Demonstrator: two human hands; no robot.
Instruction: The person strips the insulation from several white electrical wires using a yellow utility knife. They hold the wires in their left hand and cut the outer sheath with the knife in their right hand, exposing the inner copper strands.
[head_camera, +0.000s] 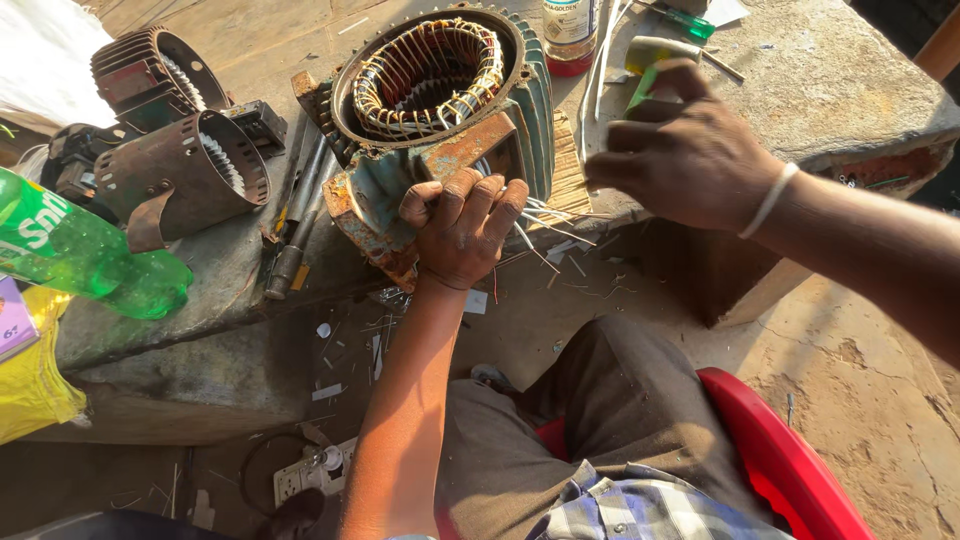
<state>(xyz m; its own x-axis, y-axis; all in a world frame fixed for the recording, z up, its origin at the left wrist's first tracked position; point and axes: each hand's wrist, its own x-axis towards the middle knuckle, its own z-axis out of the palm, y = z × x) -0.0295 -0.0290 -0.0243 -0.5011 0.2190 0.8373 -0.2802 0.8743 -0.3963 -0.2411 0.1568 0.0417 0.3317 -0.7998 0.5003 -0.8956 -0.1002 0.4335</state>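
Stator leads (540, 215) sit bunched in your clenched left hand (462, 228), right hand (680, 150) gripping a green tool (641, 92); trimming likely needs steady tension.

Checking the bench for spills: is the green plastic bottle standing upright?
No, the green bottle lies on its side at the left end of the stone bench, away from both hands.

Left hand (462, 232) clutches white wires (540, 215) at the green motor stator (435, 110); right hand (680, 150) lifts a green tool (643, 92).
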